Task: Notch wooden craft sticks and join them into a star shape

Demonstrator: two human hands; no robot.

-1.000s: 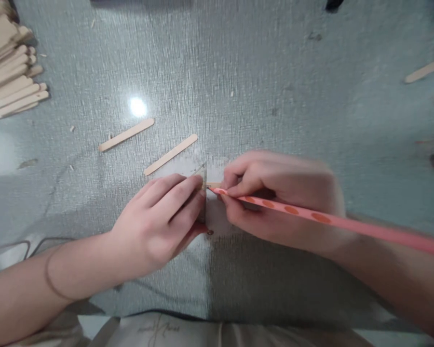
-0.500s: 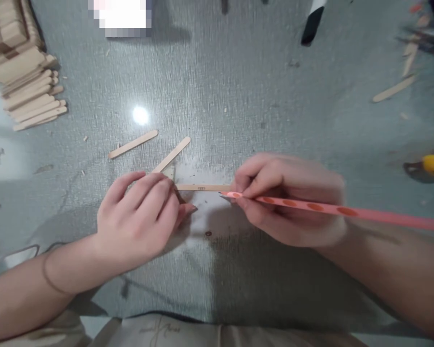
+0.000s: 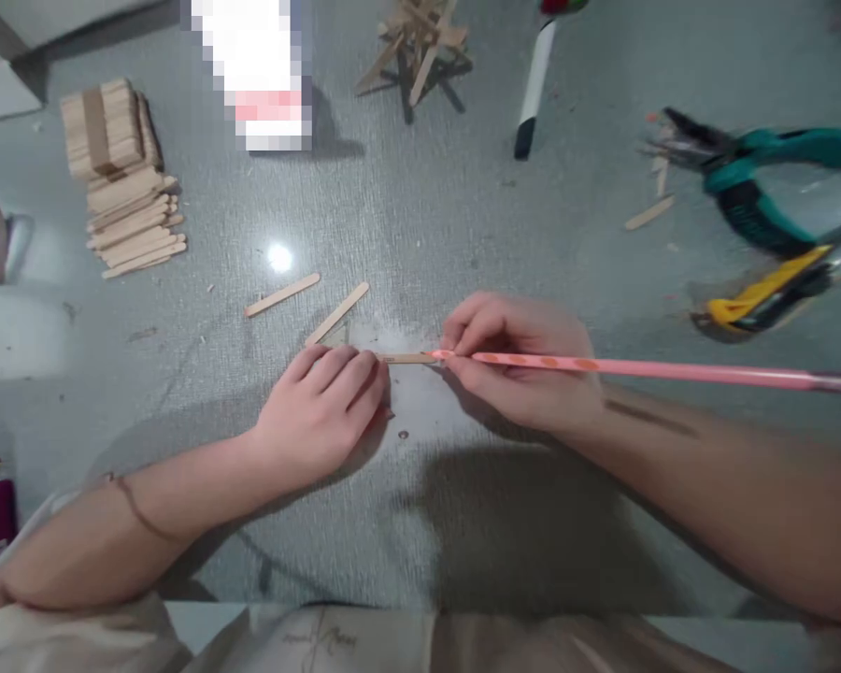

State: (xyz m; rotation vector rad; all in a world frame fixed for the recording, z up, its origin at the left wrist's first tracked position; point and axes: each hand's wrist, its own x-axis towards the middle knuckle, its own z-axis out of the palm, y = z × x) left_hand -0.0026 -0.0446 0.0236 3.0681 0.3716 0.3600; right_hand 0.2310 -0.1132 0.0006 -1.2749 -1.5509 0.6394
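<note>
My right hand (image 3: 522,360) grips a pink pencil (image 3: 673,370) with orange spots, its fingers pinched close to the tip. The pencil's point touches or hovers right at the right end of a wooden craft stick (image 3: 412,359); which of the two I cannot tell. My left hand (image 3: 322,402) is closed over the left part of that stick, with its fingertips hidden underneath. Small dark markings show on the stick beside my left fingers. Just above my left hand lies a loose craft stick (image 3: 337,313), and another craft stick (image 3: 281,295) rests farther left.
Stacked craft sticks (image 3: 136,220), with a banded bundle (image 3: 102,126) behind, sit at the upper left. A blurred white object (image 3: 273,75) and a stick structure (image 3: 424,42) stand at the back. At right are pliers (image 3: 757,178), a yellow cutter (image 3: 771,290) and a white-and-black tool (image 3: 534,93).
My view has shifted, bringing the pliers and stick structure into sight. My left hand covers more of the stick, and the pencil tip now meets its right end.
</note>
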